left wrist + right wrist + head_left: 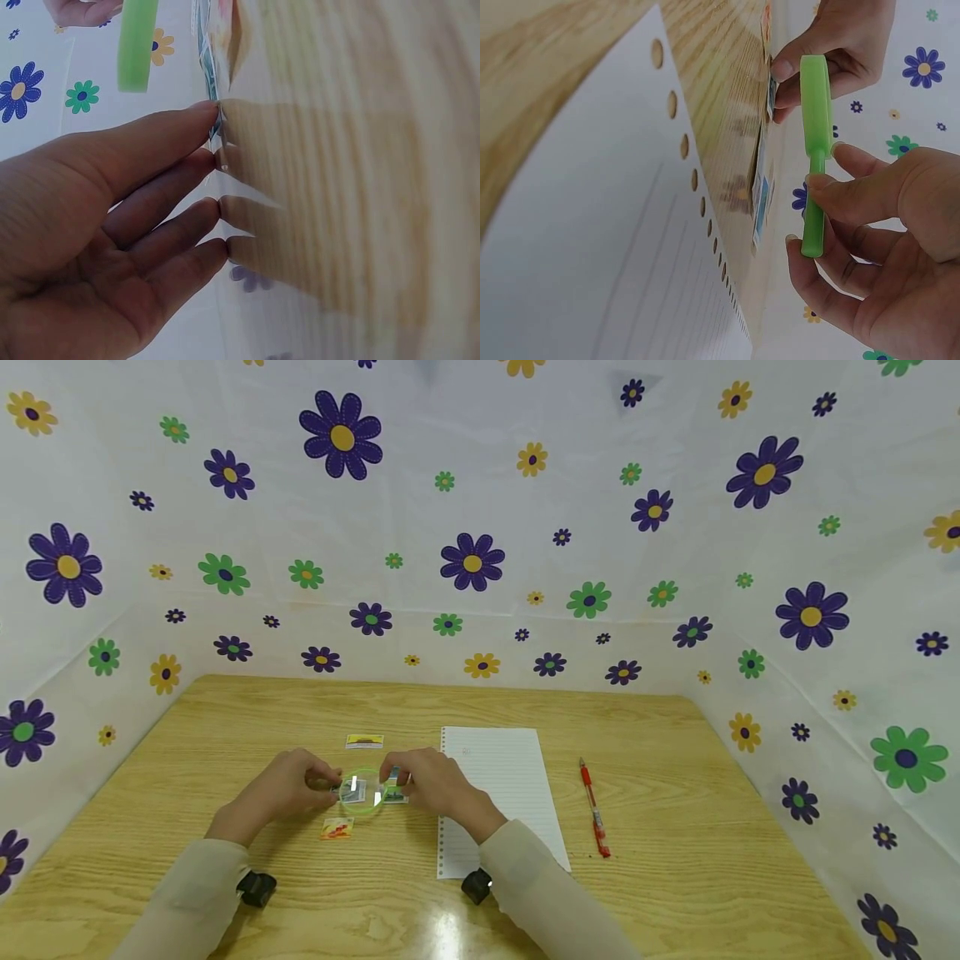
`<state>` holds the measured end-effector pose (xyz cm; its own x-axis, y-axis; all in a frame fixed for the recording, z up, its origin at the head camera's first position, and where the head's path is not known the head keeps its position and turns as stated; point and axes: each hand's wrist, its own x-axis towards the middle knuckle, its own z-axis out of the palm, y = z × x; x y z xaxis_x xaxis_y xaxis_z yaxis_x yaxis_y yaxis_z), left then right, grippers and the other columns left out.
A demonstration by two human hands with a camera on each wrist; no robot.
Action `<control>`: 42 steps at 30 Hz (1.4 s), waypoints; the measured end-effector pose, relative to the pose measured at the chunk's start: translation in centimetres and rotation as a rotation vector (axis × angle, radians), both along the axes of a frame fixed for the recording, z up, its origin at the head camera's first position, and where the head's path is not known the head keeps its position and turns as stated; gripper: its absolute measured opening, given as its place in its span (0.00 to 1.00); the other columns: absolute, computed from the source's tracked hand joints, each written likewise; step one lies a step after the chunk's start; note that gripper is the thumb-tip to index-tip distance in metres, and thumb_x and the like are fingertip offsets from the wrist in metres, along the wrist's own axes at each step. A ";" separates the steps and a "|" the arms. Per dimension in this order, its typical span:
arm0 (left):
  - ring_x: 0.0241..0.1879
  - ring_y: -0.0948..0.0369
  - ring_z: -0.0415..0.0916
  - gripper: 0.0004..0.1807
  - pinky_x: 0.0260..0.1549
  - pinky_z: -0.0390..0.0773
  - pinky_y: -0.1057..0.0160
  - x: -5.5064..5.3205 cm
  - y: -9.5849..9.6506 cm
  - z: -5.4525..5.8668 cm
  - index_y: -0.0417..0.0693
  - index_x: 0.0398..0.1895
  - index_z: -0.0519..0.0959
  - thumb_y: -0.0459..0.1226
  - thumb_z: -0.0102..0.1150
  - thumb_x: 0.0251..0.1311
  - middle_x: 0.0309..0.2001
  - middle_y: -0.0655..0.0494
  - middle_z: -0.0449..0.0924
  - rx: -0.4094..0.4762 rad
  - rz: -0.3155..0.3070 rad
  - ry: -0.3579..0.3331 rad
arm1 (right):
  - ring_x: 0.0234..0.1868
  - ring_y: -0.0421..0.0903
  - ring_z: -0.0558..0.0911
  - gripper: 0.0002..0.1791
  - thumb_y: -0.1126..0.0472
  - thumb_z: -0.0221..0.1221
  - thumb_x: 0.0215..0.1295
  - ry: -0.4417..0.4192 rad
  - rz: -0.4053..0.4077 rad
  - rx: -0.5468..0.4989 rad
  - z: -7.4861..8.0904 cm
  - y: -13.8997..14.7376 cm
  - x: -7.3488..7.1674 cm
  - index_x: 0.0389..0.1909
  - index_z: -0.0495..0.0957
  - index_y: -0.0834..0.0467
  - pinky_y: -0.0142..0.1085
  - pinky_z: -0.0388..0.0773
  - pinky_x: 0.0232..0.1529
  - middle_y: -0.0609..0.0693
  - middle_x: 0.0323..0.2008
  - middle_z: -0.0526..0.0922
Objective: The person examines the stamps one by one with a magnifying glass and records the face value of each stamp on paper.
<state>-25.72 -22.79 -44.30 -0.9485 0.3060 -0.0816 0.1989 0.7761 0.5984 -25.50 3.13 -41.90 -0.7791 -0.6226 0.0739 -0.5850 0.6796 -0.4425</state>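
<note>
My right hand (pixel 435 781) holds a green magnifying glass (pixel 815 112) by its handle, thumb and fingers around it. The lens is raised above the table, over a dark grey postage stamp (pixel 352 791). On the left, my left hand (pixel 288 789) rests its fingertips on the table and pinches that stamp's edge between thumb and forefinger. Another stamp with blue and green (pixel 395 795) lies partly hidden under the right hand. A yellow stamp (pixel 364 742) lies farther back, and an orange-red one (pixel 337 828) lies nearer.
A lined sheet of paper (pixel 498 793) with punched holes lies to the right, partly beneath the right forearm. Beyond it is a red pen (pixel 592 810). The wooden table (pixel 675 877) is bordered by a flower-print white cloth (pixel 480 510) at the back and sides.
</note>
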 end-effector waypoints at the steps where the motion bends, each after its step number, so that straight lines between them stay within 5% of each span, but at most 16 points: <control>1: 0.60 0.38 0.80 0.14 0.61 0.76 0.35 0.0 0.0 0.0 0.44 0.46 0.90 0.36 0.76 0.56 0.56 0.41 0.86 -0.001 -0.002 0.000 | 0.34 0.41 0.81 0.19 0.75 0.60 0.66 0.002 0.001 0.001 0.0 0.0 0.0 0.48 0.84 0.48 0.26 0.68 0.23 0.51 0.40 0.89; 42: 0.58 0.39 0.81 0.14 0.60 0.77 0.37 0.1 0.0 0.0 0.41 0.46 0.89 0.34 0.75 0.56 0.54 0.41 0.87 0.010 -0.022 0.015 | 0.33 0.39 0.80 0.20 0.76 0.60 0.65 -0.003 -0.010 0.006 -0.1 -0.3 -0.1 0.47 0.84 0.48 0.28 0.70 0.25 0.50 0.40 0.88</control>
